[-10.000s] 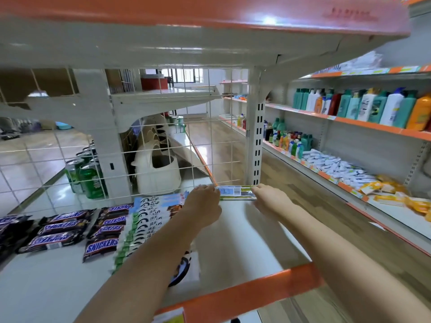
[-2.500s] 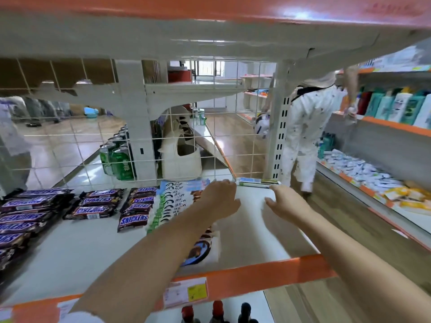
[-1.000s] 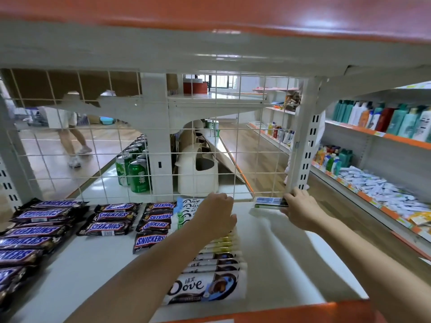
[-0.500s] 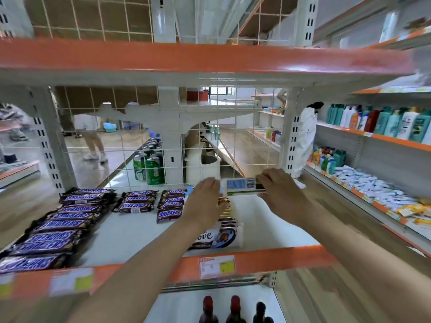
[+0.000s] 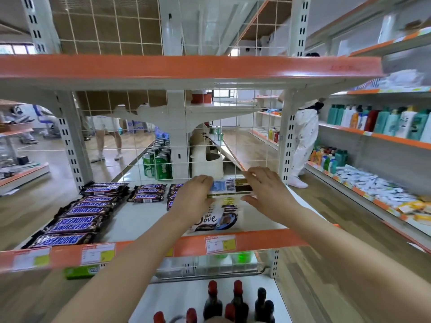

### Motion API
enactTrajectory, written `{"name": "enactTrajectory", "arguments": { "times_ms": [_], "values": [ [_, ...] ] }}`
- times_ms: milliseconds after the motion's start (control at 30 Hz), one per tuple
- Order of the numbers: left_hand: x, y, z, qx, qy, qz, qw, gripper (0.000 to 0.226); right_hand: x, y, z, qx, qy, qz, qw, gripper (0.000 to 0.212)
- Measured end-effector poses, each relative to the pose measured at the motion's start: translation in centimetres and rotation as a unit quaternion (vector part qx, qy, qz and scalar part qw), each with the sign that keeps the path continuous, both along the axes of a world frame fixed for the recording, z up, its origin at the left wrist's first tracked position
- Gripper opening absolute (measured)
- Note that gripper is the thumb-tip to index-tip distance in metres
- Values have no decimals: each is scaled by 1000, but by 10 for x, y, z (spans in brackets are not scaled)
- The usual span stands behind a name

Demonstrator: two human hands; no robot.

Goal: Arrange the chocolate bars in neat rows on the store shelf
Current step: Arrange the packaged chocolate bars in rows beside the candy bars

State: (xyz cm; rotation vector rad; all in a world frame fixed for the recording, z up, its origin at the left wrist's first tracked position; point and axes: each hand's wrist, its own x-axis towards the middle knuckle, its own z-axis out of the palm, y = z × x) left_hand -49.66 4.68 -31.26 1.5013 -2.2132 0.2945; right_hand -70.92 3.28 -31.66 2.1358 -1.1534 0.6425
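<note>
Chocolate bar [image 5: 229, 185], flat, light and probably brittle in slick wrap, hangs back-side-up just above the Dove row [image 5: 215, 220], pinched at its short ends by left hand [image 5: 194, 198] and right hand [image 5: 268, 194], which seems the safest hold.

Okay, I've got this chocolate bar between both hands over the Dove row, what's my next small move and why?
Probably lower the bar onto the back of the Dove row and square it up. Your left hand and right hand hold its two ends above that row, back side up, and the row seems to run front to back right beneath it.
</note>
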Motion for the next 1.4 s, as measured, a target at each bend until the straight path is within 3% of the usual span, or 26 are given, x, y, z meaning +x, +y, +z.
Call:
{"name": "enactTrajectory", "arguments": {
  "times_ms": [433,500,600,667,767,833,900,1033,1100,1167,1267,1300,1400],
  "values": [
    [8,1,-8,-9,14,-4,1000,50,-9,6,4,195,-84,-34,977,61],
    [9,0,-9,-16,8,-9,1000,49,-8,6,6,268,-192,-1,944,67],
    [10,0,-11,-33,6,-19,999,49,-5,4,10,381,-387,30,839,57],
    [10,-1,-13,-44,14,-23,999,49,-6,2,10,420,-400,16,815,42],
    [10,-2,-17,-58,7,-38,998,50,-8,1,8,422,-361,22,831,29],
    [11,-3,-21,-64,18,-45,997,51,-7,1,8,429,-398,48,809,27],
    [11,-4,-22,-67,46,-49,996,54,-5,4,10,407,-409,75,813,22],
    [15,-9,-27,-30,166,-24,985,61,0,14,11,255,-284,38,924,10],
    [15,-12,-27,-17,272,3,962,45,0,16,9,93,-199,52,974,10],
    [14,-13,-21,59,426,45,902,28,-2,14,5,-59,-107,74,990,8],
    [11,-7,-6,270,654,23,706,40,-6,10,3,-168,-43,87,981,13],
    [11,-5,-4,318,672,4,669,46,-8,10,2,-189,-33,94,977,15],
    [10,-1,-5,383,664,-25,641,40,-9,9,-3,-221,7,129,967,14]
  ]
}}
